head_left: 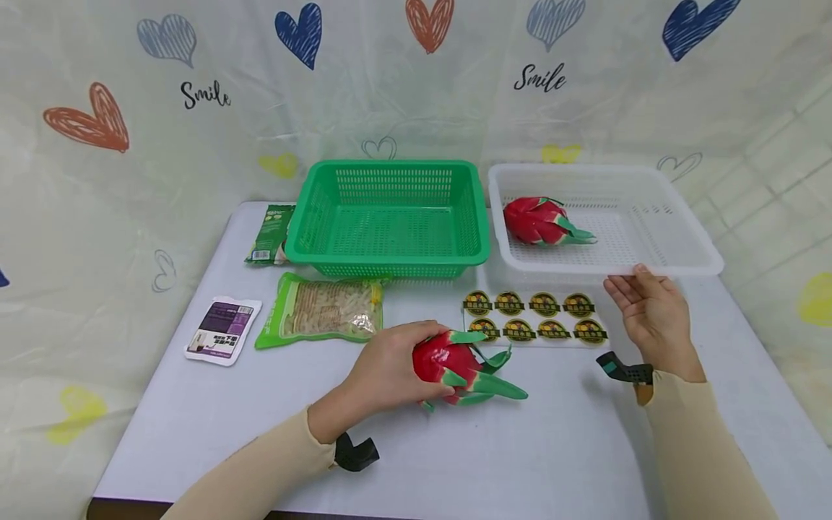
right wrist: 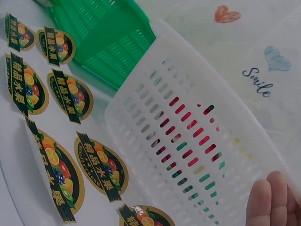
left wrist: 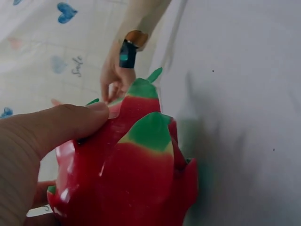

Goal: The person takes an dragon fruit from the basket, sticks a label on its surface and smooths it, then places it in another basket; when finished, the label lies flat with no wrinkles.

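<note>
My left hand (head_left: 396, 365) holds a red dragon fruit (head_left: 448, 365) with green leaf tips low over the table, thumb on one side and fingers round the other. In the left wrist view the dragon fruit (left wrist: 136, 165) fills the lower middle, with the thumb (left wrist: 70, 122) pressed on its skin. At the front rim of the white basket (head_left: 611, 270), toward its right end, is my right hand (head_left: 659, 321), fingertips against the rim. Inside that basket's left end lies a second dragon fruit (head_left: 542, 221). The right wrist view shows fingertips (right wrist: 275, 200) by the slotted wall (right wrist: 164, 108).
Left of the white basket stands a green basket (head_left: 390, 264). A sheet of round fruit stickers (head_left: 544, 303) lies before the white basket. Further left are a green-edged clear bag (head_left: 331, 310), a white and purple packet (head_left: 223, 331) and a green packet (head_left: 269, 232).
</note>
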A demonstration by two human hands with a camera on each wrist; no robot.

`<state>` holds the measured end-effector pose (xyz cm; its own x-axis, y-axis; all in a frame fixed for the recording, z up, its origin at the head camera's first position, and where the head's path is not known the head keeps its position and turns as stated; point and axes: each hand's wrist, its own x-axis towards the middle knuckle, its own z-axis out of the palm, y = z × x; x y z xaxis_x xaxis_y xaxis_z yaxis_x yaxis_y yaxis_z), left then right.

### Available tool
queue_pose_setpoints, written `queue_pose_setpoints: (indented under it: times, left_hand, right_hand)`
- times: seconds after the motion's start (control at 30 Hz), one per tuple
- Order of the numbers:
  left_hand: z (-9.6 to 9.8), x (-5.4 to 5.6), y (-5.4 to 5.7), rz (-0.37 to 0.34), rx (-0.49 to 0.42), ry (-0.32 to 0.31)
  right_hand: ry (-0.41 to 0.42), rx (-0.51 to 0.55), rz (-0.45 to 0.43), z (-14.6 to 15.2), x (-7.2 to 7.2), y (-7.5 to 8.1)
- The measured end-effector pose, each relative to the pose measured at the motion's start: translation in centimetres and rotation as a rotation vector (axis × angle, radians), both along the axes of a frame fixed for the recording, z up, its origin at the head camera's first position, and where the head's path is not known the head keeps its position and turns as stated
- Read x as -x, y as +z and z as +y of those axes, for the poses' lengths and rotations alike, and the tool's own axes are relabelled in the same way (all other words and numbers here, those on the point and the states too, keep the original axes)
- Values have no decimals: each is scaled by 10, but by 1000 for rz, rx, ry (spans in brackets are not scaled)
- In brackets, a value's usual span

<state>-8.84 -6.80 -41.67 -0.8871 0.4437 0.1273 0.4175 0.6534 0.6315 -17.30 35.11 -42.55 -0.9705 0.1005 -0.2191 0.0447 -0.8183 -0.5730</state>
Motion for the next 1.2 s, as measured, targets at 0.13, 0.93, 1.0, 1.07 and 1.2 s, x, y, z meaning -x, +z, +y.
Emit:
queue_pose_setpoints:
  times: [0.13,0.93,1.0,1.07,1.2]
  left_hand:
    - [4,0,0,13,50,-17]
    - [14,3,4,45,87,-29]
    - [14,2,4,29,81,-30]
    - [15,2,5,3,85,-30]
    - [17,4,8,-54,118,-37]
  right_hand:
    - [-6,-1,-16,0,0,0]
    - [-6,-2,-10,-1,2,-1]
    - [-8,-3,-14,-1,3,-1]
    - [-11,-5,-18,-1,3,-1]
    - [-8,-2,-25,-1,3,0]
